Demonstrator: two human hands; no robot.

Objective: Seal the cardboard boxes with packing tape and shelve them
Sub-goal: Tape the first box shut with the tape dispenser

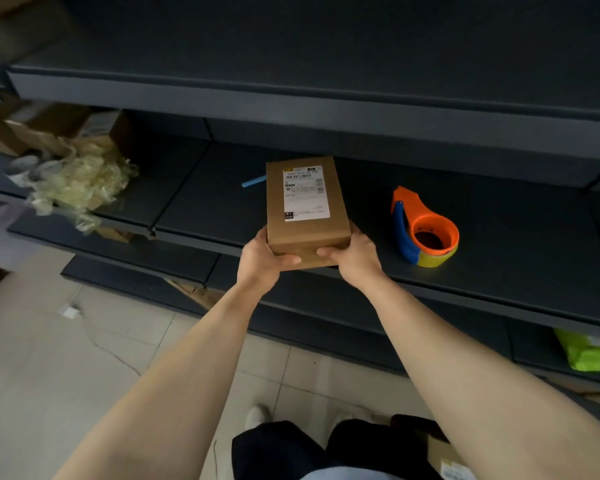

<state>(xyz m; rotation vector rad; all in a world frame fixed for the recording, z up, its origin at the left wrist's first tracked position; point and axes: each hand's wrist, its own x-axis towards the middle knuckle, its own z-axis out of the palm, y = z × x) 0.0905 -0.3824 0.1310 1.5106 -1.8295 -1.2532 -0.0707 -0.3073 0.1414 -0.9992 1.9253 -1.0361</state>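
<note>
Cardboard box, small, brown and smooth, lies flat on the dark metal shelf, white paper label on top. The left hand and right hand grip its near corners, thumbs pressed on the front, other fingers curled round the sides. A round orange, blue and yellow plastic tape holder sits near.

White shipping label on top of the cardboard box: a barcode and small print, too blurred to read.
</note>
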